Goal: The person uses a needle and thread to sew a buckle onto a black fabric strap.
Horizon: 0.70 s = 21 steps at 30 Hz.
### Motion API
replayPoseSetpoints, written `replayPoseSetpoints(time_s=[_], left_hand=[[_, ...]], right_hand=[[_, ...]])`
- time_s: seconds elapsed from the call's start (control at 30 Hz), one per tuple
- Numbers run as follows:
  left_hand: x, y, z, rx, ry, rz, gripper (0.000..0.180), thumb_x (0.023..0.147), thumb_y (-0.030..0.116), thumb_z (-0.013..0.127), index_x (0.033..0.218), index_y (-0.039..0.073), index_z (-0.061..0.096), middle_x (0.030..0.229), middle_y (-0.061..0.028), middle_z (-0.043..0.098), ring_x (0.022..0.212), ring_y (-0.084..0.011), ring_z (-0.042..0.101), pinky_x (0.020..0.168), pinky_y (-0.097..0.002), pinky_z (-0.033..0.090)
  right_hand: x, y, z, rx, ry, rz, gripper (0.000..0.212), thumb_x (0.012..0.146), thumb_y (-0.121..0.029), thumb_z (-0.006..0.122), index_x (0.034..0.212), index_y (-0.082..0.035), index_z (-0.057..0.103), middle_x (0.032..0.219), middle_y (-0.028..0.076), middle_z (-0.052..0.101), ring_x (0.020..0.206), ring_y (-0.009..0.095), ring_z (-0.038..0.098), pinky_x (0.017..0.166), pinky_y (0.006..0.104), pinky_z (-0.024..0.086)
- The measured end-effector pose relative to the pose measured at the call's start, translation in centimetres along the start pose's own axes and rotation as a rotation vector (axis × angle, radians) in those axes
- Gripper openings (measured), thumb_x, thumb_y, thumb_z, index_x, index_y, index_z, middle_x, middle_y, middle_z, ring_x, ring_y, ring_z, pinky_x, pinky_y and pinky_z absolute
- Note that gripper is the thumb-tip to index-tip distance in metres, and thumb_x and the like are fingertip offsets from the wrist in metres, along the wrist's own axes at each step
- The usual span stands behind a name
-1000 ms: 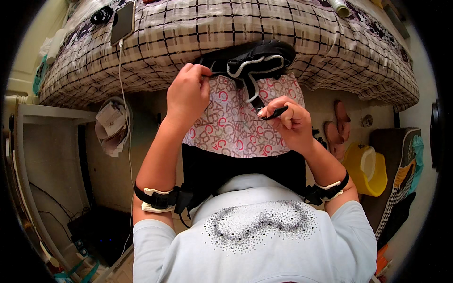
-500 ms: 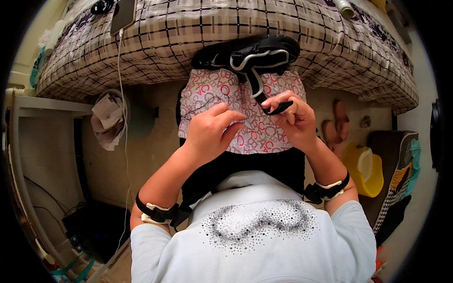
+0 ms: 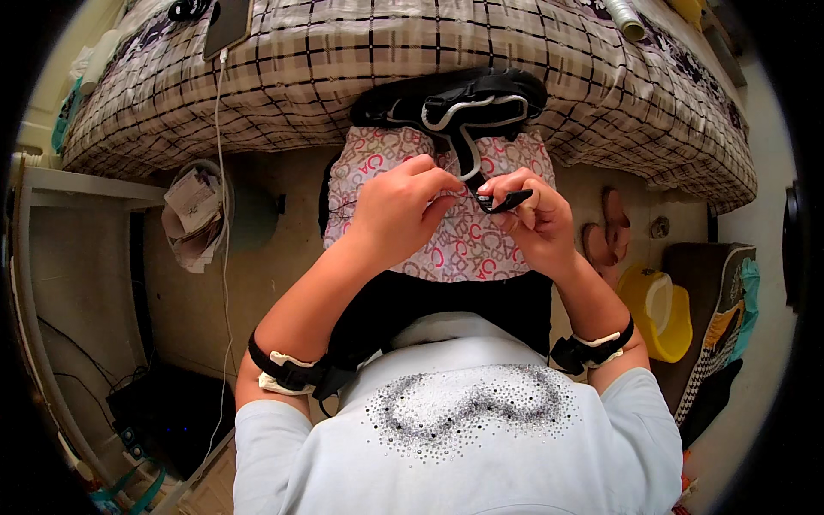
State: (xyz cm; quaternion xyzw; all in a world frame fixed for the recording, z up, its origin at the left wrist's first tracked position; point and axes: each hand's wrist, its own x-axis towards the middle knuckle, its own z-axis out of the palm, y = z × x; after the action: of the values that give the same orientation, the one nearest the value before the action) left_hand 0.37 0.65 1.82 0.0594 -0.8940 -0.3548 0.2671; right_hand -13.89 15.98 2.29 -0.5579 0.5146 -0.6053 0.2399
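Observation:
A black sandal-like shoe (image 3: pixel 395 105) with pale-edged straps lies against the bed's edge, beyond my knees. One strap (image 3: pixel 512 201) runs down from it toward me, and my right hand (image 3: pixel 539 221) grips its end between thumb and fingers. My left hand (image 3: pixel 402 206) is closed in a pinch just left of the strap; whatever is between its fingertips is too small to make out. A thin dark thread (image 3: pixel 342 213) shows on the pink-and-grey printed cloth (image 3: pixel 455 249) over my lap, beside the left hand.
A checked bedspread (image 3: pixel 326 69) covers the bed ahead, with a phone (image 3: pixel 227 30) on a white charging cable (image 3: pixel 221 137). Left on the floor is a bin (image 3: pixel 193 210) holding papers. Pink slippers (image 3: pixel 614 225) and a yellow tub (image 3: pixel 665 318) stand on the right.
My left hand has moved right and slightly away from me, bringing its fingertips close to the strap. The right hand keeps its grip, nearly unmoved.

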Motion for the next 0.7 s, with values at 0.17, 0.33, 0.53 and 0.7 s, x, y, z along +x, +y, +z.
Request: replayPoseSetpoints(time_s=[0.17,0.33,0.53,0.7], left_hand=[[0.5,-0.1,-0.4,-0.128,-0.012,-0.085,0.013,0.073,-0.001,0.066,0.084,0.005,0.063,0.071,-0.0052,0.051,0.057,-0.0164,0.049,0.052,-0.0264,0.04],[1.7,0.5,-2.5,-0.146,-0.006,-0.026,0.013,0.073,-0.003,0.066,0.083,0.004,0.063,0.071,-0.0044,0.05,0.058,-0.0139,0.048,0.052,-0.0253,0.04],[3.2,-0.1,-2.5,-0.098,-0.058,-0.004,0.011,0.074,-0.001,0.066,0.084,0.004,0.064,0.073,-0.006,0.051,0.06,-0.0162,0.052,0.054,-0.0265,0.043],[4.1,-0.5,-0.1,-0.076,-0.055,-0.001,0.012,0.075,0.0,0.065,0.085,0.004,0.064,0.075,-0.0072,0.053,0.063,-0.0197,0.056,0.054,-0.0288,0.045]], right_hand=[[-0.1,0.4,-0.5,0.004,-0.028,-0.011,0.035,0.076,0.012,0.06,0.067,-0.008,0.033,0.099,0.012,0.055,0.105,0.024,0.058,0.081,0.0317,0.046],[0.0,-0.1,-0.2,0.161,-0.022,0.135,0.036,0.078,0.009,0.061,0.066,-0.011,0.033,0.086,0.004,0.05,0.108,0.025,0.055,0.086,0.0355,0.043],[0.5,-0.1,-0.8,0.193,-0.149,0.174,0.035,0.075,0.012,0.06,0.067,-0.01,0.034,0.08,0.003,0.045,0.111,0.023,0.054,0.086,0.0323,0.042],[0.9,0.5,-0.6,0.206,-0.13,0.129,0.036,0.073,0.013,0.059,0.063,-0.01,0.034,0.07,-0.001,0.04,0.085,0.015,0.054,0.104,0.0415,0.033]])
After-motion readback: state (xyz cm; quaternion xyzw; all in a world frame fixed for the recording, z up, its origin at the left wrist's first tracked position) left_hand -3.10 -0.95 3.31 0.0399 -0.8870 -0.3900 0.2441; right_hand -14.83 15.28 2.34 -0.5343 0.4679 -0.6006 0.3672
